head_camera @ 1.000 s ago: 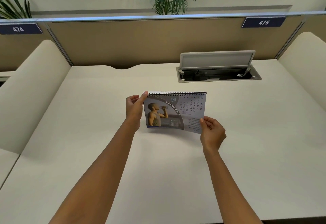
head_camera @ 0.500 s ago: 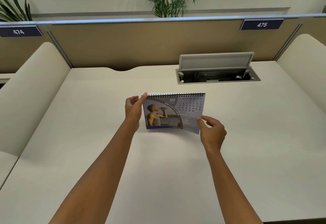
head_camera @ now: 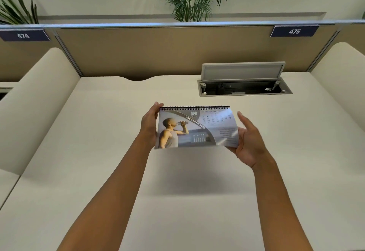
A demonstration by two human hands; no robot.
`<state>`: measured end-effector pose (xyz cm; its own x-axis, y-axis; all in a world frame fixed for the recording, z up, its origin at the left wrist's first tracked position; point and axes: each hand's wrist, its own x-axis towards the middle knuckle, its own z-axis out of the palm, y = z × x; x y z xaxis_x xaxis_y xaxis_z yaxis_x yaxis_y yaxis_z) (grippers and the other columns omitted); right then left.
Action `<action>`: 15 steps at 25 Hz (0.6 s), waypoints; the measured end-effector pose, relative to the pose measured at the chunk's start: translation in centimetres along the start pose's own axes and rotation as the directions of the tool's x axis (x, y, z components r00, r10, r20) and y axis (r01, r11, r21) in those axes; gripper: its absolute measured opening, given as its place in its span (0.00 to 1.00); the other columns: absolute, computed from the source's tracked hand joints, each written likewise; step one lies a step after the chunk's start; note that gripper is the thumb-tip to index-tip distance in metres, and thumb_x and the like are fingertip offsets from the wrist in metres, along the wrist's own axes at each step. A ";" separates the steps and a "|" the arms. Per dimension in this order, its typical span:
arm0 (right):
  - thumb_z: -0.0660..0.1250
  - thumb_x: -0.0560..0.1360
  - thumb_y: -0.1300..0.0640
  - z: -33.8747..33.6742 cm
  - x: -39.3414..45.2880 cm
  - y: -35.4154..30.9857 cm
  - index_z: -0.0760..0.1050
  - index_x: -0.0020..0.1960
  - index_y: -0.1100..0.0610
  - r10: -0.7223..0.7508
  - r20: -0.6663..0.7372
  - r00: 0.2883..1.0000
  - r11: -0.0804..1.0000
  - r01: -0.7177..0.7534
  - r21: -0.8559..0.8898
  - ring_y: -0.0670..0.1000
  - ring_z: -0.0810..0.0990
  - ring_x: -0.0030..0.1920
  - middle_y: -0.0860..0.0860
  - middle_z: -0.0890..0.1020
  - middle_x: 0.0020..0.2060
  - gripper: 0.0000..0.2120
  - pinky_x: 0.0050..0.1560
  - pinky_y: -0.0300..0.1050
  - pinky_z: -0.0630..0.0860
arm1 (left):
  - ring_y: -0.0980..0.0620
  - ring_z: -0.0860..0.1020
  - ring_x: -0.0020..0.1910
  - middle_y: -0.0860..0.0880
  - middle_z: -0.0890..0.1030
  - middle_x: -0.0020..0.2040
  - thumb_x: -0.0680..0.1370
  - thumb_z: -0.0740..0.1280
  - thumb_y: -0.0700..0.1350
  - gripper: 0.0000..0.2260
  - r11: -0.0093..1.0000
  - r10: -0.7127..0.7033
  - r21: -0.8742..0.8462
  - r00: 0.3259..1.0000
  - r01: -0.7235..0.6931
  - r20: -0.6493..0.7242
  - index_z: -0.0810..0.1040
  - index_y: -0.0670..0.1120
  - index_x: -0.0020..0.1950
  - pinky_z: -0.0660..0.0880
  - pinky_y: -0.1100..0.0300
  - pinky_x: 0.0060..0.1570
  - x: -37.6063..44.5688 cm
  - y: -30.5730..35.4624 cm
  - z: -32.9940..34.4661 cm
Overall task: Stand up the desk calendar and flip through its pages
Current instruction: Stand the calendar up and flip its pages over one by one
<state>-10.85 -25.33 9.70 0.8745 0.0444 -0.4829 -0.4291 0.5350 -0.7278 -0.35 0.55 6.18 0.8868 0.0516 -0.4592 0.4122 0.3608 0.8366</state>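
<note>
A spiral-bound desk calendar (head_camera: 189, 128) stands at the middle of the cream desk (head_camera: 177, 191), its black wire binding on top. The front page shows April with a picture of a person drinking water. My left hand (head_camera: 149, 126) grips the calendar's left edge near the binding. My right hand (head_camera: 248, 142) holds the lower right corner of the front page from beneath, palm up, and the page swings up toward me, blurred. The pages behind it and the stand are hidden.
An open cable box (head_camera: 245, 87) with a raised grey lid sits in the desk behind the calendar. A tan divider panel (head_camera: 167, 51) closes the back, with number plates 474 (head_camera: 23, 36) and 475 (head_camera: 294, 31). Cream side panels (head_camera: 35, 100) flank the desk.
My right hand has lifted the April page's lower right corner up and outward, so the page now swings away from the stand. My left hand still holds the left edge.
</note>
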 end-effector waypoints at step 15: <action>0.57 0.80 0.36 3.2 1.9 -4.0 0.70 0.70 0.60 -0.183 0.095 0.979 0.951 0.151 0.270 0.59 0.83 0.61 0.58 0.80 0.65 0.32 0.48 0.47 0.84 | 0.54 0.77 0.52 0.50 0.82 0.50 0.82 0.61 0.49 0.09 0.999 0.039 0.029 0.999 -0.040 0.014 0.77 0.46 0.54 0.69 0.47 0.60 0.0 -1.5 0.3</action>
<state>-6.77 -24.69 13.23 0.9557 0.0259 -0.2933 -0.2146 0.7433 -0.6336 -0.91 -0.30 5.03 0.9053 0.0524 -0.4214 0.3824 0.3313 0.8626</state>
